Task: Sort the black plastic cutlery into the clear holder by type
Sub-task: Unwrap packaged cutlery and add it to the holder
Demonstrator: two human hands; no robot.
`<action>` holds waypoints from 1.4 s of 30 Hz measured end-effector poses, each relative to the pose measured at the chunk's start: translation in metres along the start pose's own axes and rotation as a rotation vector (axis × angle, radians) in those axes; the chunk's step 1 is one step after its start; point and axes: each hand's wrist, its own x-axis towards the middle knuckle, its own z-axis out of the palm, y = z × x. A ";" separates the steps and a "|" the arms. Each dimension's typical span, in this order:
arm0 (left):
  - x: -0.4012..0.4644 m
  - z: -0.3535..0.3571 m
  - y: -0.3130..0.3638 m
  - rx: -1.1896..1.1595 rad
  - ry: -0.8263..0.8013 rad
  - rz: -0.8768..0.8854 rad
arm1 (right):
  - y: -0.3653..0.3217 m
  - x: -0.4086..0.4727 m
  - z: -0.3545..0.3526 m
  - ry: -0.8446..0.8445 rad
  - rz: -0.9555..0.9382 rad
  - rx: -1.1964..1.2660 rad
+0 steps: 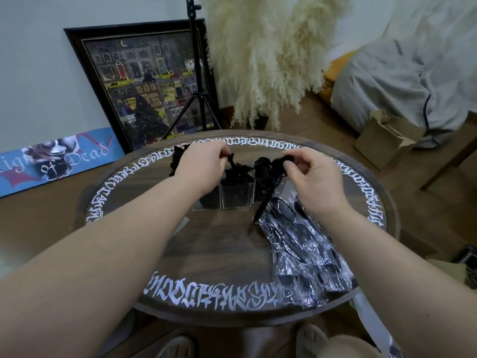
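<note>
**Both hands over the holder, a piece in each**

We are mid-sort. Our left hand (pixel 200 167) hangs above the clear holder (pixel 236 193), which stands towards the far edge of the round table (pixel 206 257), about midway across. The thumb and fingertips pinch the top of one black piece (pixel 233 164) whose lower end points down into the middle compartment; blur keeps us from saying whether it is a fork, knife or spoon. Our right hand (pixel 313 179) has its fingers curled round the bowl end of what looks like a spoon (pixel 269 187), which slants down and towards us across the front of the holder's right compartment, its handle tip close to the table top.

The holder shows three compartments side by side, each with black cutlery already standing in it. A crumpled clear bag (pixel 302 251) with more black cutlery lies on the near right part of the table, from just beside the holder to the near edge. Another dark cluster (pixel 178 158) lies by the far left edge behind our left hand; we cannot tell what it is.

As we judge it, the left piece is being lowered into its slot. The next move calls for releasing it once it is well down among its kind, then turning the spoon upright and matching it to the compartment that holds spoons, taking care not to tip the light holder.
</note>
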 end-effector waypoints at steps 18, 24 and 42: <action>-0.006 0.038 -0.003 0.065 -0.170 0.119 | -0.009 0.028 -0.039 0.359 -0.195 0.030; 0.001 0.038 0.012 0.036 -0.122 0.254 | -0.010 0.059 -0.039 0.422 -0.318 -0.104; 0.007 0.056 0.020 0.040 -0.156 0.222 | 0.043 0.060 0.000 -0.428 -0.006 -0.504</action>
